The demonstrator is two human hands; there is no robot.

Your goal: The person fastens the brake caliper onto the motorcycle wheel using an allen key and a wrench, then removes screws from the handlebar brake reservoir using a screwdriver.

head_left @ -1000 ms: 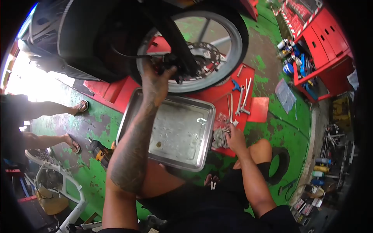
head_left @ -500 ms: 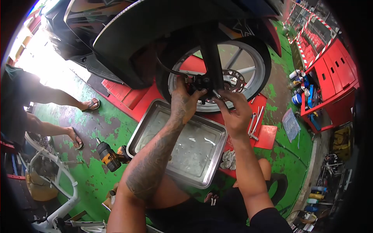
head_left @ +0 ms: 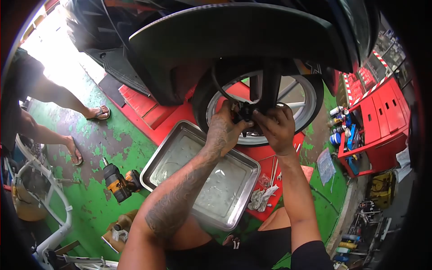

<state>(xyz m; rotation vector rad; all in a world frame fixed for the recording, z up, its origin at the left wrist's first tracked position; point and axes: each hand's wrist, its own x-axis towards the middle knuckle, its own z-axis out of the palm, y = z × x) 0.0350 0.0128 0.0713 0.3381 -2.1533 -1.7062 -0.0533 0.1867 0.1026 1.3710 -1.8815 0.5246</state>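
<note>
A motorcycle's front wheel [head_left: 310, 104] stands past the metal tray, beside the dark fork leg [head_left: 270, 83]. My left hand [head_left: 223, 128] is closed round the black brake caliper [head_left: 246, 110] low on the fork. Against the caliper's right side, my right hand [head_left: 276, 128] has its fingers pinched together; what they hold is hidden. Below my forearms lies the metal tray [head_left: 216, 189], wet inside. A crumpled rag [head_left: 262, 198] and some wrenches lie on the red platform to its right.
A cordless impact driver [head_left: 119, 182] lies on the green floor left of the tray. Another person's sandalled feet [head_left: 100, 112] are at the left. A red tool cabinet [head_left: 378, 123] stands at the right, near a plastic bag [head_left: 326, 166]. A white frame [head_left: 56, 189] is at lower left.
My right hand has gone from the rag up to the caliper, carrying a small metal piece on the way. My left hand stays at the caliper. The view has shifted.
</note>
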